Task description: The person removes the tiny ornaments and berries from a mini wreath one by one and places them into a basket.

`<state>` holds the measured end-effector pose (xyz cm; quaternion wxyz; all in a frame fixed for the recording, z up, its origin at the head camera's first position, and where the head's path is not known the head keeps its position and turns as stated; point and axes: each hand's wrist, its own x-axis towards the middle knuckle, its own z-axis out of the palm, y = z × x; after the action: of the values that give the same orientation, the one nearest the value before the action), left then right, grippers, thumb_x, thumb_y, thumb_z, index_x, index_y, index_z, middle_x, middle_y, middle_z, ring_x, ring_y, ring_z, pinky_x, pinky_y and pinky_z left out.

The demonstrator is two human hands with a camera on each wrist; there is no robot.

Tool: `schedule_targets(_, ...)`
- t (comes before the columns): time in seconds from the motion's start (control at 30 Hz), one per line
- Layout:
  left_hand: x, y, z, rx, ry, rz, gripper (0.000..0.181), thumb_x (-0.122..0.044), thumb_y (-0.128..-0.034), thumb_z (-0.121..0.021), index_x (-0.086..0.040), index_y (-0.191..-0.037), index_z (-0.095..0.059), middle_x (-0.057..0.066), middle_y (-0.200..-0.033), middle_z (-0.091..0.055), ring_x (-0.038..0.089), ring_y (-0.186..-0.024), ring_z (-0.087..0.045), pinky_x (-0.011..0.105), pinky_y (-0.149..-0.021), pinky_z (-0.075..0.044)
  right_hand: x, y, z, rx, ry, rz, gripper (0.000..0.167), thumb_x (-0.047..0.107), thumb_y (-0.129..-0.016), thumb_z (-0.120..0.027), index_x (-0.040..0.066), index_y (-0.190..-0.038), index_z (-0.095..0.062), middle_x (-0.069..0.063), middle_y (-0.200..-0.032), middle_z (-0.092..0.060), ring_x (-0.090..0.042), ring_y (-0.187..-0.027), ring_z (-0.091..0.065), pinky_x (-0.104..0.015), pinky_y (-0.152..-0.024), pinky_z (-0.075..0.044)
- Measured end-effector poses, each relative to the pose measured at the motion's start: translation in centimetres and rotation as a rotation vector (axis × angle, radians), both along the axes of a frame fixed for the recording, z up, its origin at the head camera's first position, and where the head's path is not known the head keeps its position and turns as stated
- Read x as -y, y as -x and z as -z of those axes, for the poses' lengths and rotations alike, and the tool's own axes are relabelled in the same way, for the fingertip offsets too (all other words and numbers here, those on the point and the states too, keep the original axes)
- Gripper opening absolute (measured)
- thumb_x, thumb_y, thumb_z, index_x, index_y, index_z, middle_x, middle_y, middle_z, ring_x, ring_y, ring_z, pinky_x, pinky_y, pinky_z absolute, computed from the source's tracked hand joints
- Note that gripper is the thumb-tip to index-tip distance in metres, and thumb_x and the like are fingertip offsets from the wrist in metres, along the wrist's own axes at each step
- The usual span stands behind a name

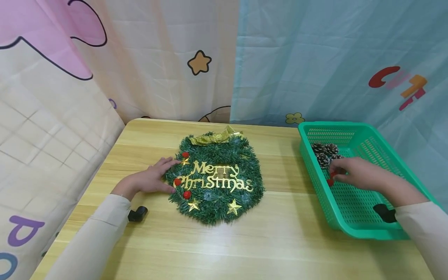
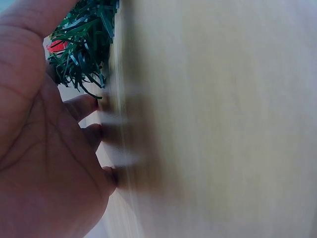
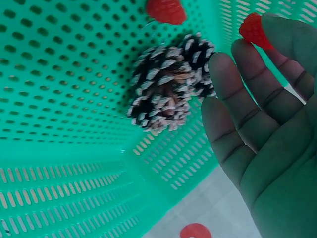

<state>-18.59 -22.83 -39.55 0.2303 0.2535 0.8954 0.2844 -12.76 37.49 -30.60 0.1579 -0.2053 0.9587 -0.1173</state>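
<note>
A green tinsel wreath (image 1: 210, 212) with gold "Merry Christmas" lettering (image 1: 217, 181), a gold bow (image 1: 215, 137), gold stars (image 1: 234, 207) and red berries (image 1: 187, 195) lies on the table. My left hand (image 1: 154, 177) touches the wreath's left edge with its fingers spread. The left wrist view shows its palm beside the green tinsel (image 2: 81, 54). Inside the green basket (image 1: 341, 223), my right hand (image 1: 362, 175) pinches a red raspberry-like berry (image 3: 253, 30) between thumb and finger. A second red berry (image 3: 167, 11) lies on the basket's bottom.
Several white-tipped pine cones (image 3: 163, 89) sit in the basket's far left corner. The basket stands at the right of the wooden table (image 1: 280, 249). Printed curtains (image 1: 266, 58) hang behind the table and along its left side.
</note>
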Motion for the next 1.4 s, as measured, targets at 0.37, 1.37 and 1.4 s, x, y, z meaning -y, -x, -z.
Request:
schedule_targets(0.37, -0.1, -0.1, -0.3, 0.019, -0.007, -0.003, 0.095, -0.041, -0.0834, -0.079, -0.018, -0.157, -0.024, 0.025, -0.162, 0.001, 0.048, -0.146, 0.008, 0.076, -0.104, 0.007, -1.9, 0.7, 1.3, 0.047, 0.032, 0.059, 0.008, 0.006, -0.095, -0.064, 0.013, -0.094, -0.061, 0.004, -0.085, -0.059, -0.011, -0.071, -0.049, -0.031, -0.06, -0.042)
schedule_targets(1.37, 0.1, 0.1, -0.1, 0.029, -0.01, -0.005, 0.094, -0.041, -0.0846, -0.078, -0.017, -0.157, -0.024, 0.025, -0.163, 0.002, 0.046, -0.147, 0.01, 0.076, -0.105, 0.007, -3.8, 1.2, 3.1, 0.086, -0.024, 0.02, 0.006, 0.008, -0.093, -0.068, 0.012, -0.091, -0.063, 0.007, -0.081, -0.058, -0.008, -0.067, -0.046, -0.029, -0.058, -0.04)
schedule_targets(1.4, 0.1, 0.1, -0.1, 0.031, -0.009, -0.005, 0.094, -0.041, -0.0846, -0.078, -0.017, -0.157, -0.024, 0.025, -0.163, 0.002, 0.046, -0.147, 0.01, 0.076, -0.105, 0.007, -3.8, 1.2, 3.1, 0.086, -0.025, 0.016, 0.006, 0.008, -0.093, -0.068, 0.011, -0.091, -0.063, 0.007, -0.082, -0.058, -0.009, -0.067, -0.047, -0.03, -0.058, -0.04)
